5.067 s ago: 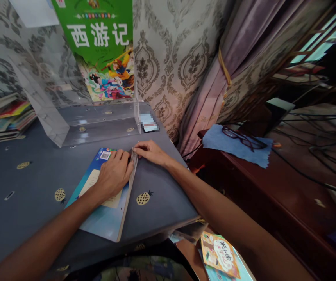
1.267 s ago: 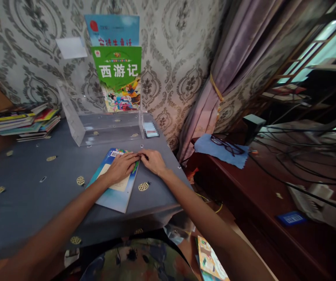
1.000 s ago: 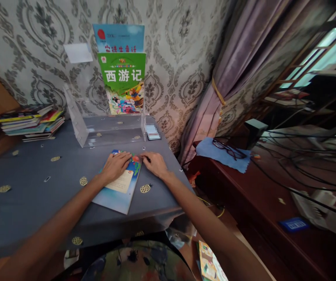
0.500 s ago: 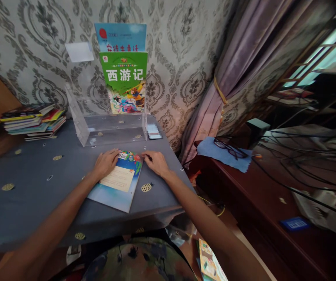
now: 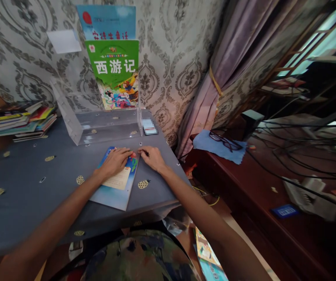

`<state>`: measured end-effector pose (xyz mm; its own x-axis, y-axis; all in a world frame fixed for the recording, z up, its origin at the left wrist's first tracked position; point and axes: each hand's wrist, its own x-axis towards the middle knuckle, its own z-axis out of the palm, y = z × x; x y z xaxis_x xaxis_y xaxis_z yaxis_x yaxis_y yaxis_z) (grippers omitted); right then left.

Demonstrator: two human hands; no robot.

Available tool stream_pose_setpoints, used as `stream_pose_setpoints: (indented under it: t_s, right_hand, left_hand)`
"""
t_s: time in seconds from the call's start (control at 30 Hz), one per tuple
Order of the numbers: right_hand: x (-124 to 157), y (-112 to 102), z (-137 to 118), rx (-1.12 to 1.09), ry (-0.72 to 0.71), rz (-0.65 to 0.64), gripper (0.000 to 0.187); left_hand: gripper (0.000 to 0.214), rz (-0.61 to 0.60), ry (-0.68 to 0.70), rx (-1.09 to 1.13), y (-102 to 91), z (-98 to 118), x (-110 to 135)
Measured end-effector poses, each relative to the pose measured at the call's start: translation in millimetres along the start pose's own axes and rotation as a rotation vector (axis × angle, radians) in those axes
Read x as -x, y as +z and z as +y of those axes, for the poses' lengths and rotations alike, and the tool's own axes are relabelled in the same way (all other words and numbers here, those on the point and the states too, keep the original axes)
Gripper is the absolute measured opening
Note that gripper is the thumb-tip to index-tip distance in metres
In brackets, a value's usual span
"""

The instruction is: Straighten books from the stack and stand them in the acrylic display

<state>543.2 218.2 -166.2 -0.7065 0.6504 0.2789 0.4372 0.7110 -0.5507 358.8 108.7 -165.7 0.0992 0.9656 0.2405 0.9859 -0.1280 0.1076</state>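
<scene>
A thin book (image 5: 113, 197) with a blue cover lies on the cloth-covered table, a pale text panel and colourful flowers showing. My left hand (image 5: 117, 160) rests flat across its upper part, fingers stretched out and covering some of the print. At the book's top right corner, my right hand (image 5: 152, 157) has its fingers curled together, the tips at the cover's edge. Behind them stands a clear acrylic book rack (image 5: 106, 134). It holds a green picture book (image 5: 113, 74) upright, with a light blue book (image 5: 109, 23) above and behind it.
Several books are stacked in a pile (image 5: 18, 121) at the back left. To the right, a dark red desk (image 5: 244, 183) carries glasses (image 5: 225, 141) on a blue cloth (image 5: 203, 143) and tangled cables. More books (image 5: 207, 253) lie low down beside my right arm.
My left hand has slid right over the book towards its top right corner, covering the barcode area. My right hand stays at the corner. The whole view has shifted slightly.
</scene>
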Motion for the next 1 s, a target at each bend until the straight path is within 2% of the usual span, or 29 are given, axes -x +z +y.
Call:
stream_pose_setpoints:
  t_s: [0.23,0.5,0.8,1.0]
  right_hand:
    - [1,-4,-2,0.054,0.049,0.022,0.030]
    - [3,-2,-4,0.003,0.054,-0.001,0.028]
    - [-24,7,4,-0.035,-0.030,-0.048,0.031]
    - [-30,12,11,-0.083,-0.040,0.008,0.039]
  left_hand:
    - [0.041,-0.023,0.136,0.089,3.8,15,-10]
    - [0.041,0.001,0.155,0.087,8.7,16,-8]
    - [0.041,0.031,0.074,0.079,16.0,-5,-27]
    - [0.041,0.060,0.062,0.054,20.2,-10,-33]
